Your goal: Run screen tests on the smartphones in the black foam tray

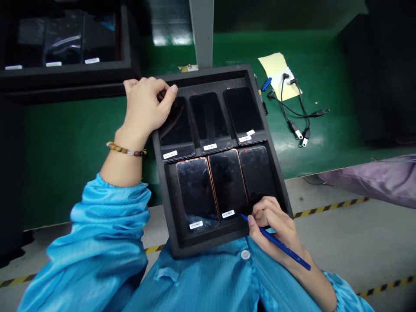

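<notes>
A black foam tray (282, 184) rests against my body, tilted, with several dark-screened smartphones in two rows. My left hand (146, 102) grips its upper left rim, thumb on the inner side by the top-left phone (177, 130); some fingertips are hidden. In my right hand (273, 223) is a blue pen (286, 249), its tip beside the lower middle phone (229, 184). That hand covers the bottom end of the lower right phone (258, 171). White barcode labels (228, 214) show on most phones. The lower left phone (198, 190) has an orange edge.
Beyond the tray lies a green worktop (227, 47) with a grey post (202, 34). Short black cables (303, 115) and yellow paper (274, 65) lie at right. Another tray (131, 52) with phones stands at upper left. A co-worker's purple sleeve (377, 180) enters at right.
</notes>
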The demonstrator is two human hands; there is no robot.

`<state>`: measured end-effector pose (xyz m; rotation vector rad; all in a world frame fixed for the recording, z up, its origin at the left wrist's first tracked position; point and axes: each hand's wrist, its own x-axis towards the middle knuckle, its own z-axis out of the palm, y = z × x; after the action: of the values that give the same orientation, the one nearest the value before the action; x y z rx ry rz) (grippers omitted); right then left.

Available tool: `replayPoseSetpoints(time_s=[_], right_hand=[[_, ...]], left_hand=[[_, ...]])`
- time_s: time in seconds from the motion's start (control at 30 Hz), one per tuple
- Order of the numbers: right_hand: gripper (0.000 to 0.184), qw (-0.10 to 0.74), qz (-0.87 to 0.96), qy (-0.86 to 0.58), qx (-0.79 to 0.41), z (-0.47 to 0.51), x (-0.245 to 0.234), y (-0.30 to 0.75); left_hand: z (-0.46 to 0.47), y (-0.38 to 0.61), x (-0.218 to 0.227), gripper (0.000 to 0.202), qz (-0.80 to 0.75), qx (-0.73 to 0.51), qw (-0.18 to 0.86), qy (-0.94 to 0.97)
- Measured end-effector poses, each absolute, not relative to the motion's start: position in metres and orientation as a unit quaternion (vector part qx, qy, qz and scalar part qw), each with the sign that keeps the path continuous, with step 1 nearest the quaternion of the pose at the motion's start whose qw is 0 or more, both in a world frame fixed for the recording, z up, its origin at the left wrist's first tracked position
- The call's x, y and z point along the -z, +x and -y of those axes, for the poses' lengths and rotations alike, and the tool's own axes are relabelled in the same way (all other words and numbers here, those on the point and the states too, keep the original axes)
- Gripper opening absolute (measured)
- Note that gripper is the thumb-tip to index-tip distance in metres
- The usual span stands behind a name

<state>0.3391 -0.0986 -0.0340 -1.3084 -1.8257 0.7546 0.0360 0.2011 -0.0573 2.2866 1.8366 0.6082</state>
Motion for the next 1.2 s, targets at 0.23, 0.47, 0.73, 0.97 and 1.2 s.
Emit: replayPoseSetpoints(time_s=[0.23, 0.47, 0.73, 0.97, 1.2], right_hand=[[0.033, 0.365, 0.709, -0.523, -0.301, 0.098, 0.034, 0.340], [0.034, 0.359, 0.697, -0.527, -0.328, 0.098, 0.031, 0.338], [0.040, 0.438, 0.622, -0.580, -0.290, 0.104, 0.031, 0.383], [0.041, 0.409, 0.635, -0.600, -0.265, 0.116, 0.041, 0.400], [0.039, 0.393, 0.660, -0.594, -0.240, 0.110, 0.038, 0.395]], left_hand=[[-0.202, 0.036, 0.058, 0.039, -0.608, -0.208, 0.064, 0.764], [-0.201, 0.037, 0.056, 0.040, -0.615, -0.196, 0.064, 0.761], [-0.199, 0.038, 0.055, 0.039, -0.609, -0.213, 0.071, 0.760], [-0.199, 0.040, 0.052, 0.042, -0.613, -0.207, 0.074, 0.759], [-0.200, 0.039, 0.052, 0.040, -0.617, -0.206, 0.073, 0.756]])
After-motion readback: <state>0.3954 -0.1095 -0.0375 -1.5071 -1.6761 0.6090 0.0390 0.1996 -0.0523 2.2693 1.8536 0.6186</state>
